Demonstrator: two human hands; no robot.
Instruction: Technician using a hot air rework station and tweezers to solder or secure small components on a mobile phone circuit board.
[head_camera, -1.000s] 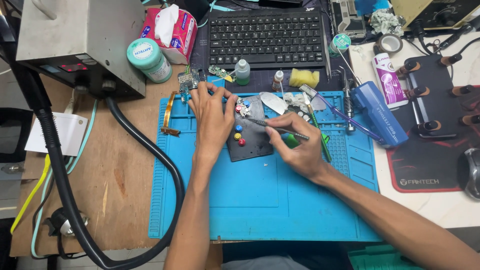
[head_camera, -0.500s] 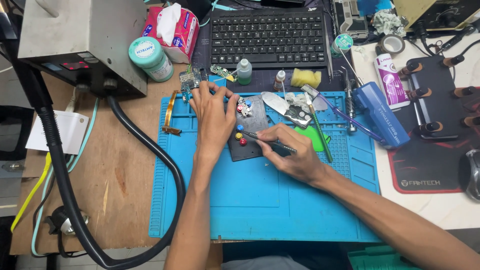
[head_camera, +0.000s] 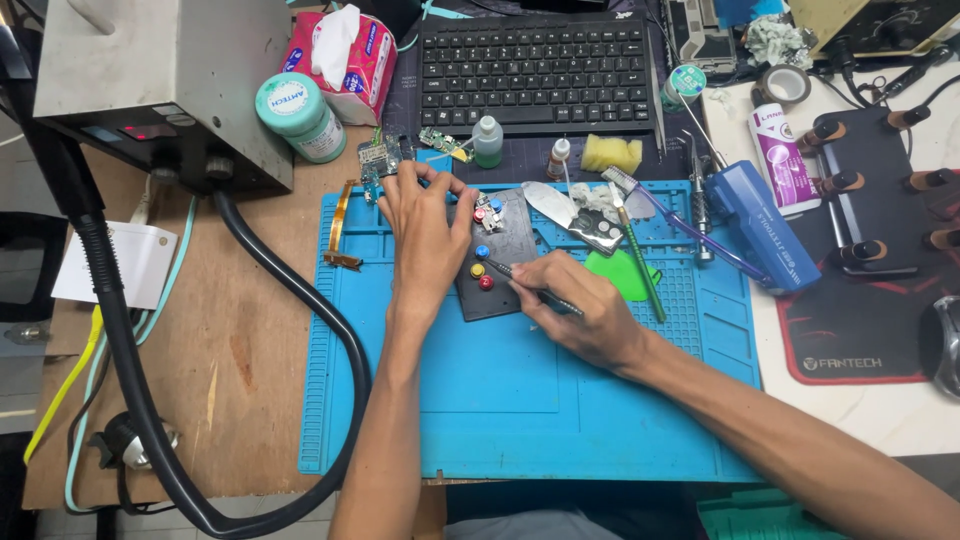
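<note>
A dark grey tray (head_camera: 515, 250) with small coloured caps, red, blue and yellow, lies on the blue work mat (head_camera: 520, 400). My left hand (head_camera: 425, 235) rests flat on the tray's left edge, fingers spread toward a small green circuit board (head_camera: 378, 160). My right hand (head_camera: 580, 310) grips a thin dark tool (head_camera: 525, 285) like a pen. Its tip sits at the coloured caps (head_camera: 480, 268) near the tray's lower left.
A grey machine (head_camera: 150, 80) with a thick black hose (head_camera: 330, 330) stands at the back left. A black keyboard (head_camera: 535, 70), tissue pack (head_camera: 340, 50), small bottles (head_camera: 488, 140), a blue case (head_camera: 760, 225), tweezers and a green pick (head_camera: 620, 272) crowd the mat's far edge.
My right hand has slid left and nearer across the mat, bringing the tool tip from the tray's right side to the coloured caps at its lower left. The left hand stays put.
</note>
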